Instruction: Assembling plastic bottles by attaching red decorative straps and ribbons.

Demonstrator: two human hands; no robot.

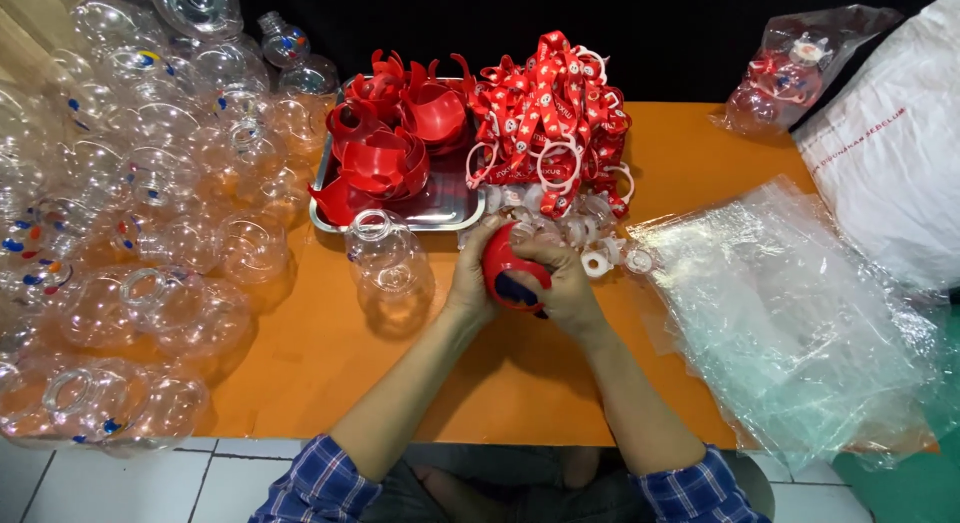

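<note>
Both my hands clasp one round red piece (510,273) with a dark blue patch over the middle of the orange table (330,373). My left hand (471,276) cups its left side, and my right hand (566,281) wraps its right side with fingers over the top. A clear round plastic bottle (388,263) with an open neck lies just left of my left hand. Behind my hands is a heap of red straps with white rings (550,123), with loose white rings (598,258) beside my right hand.
A metal tray (445,211) holds several red plastic shells (385,148). A big pile of clear round bottles (140,203) fills the left side. Clear plastic bags (790,323) lie at the right, a white sack (890,153) and a filled bag (785,78) behind them.
</note>
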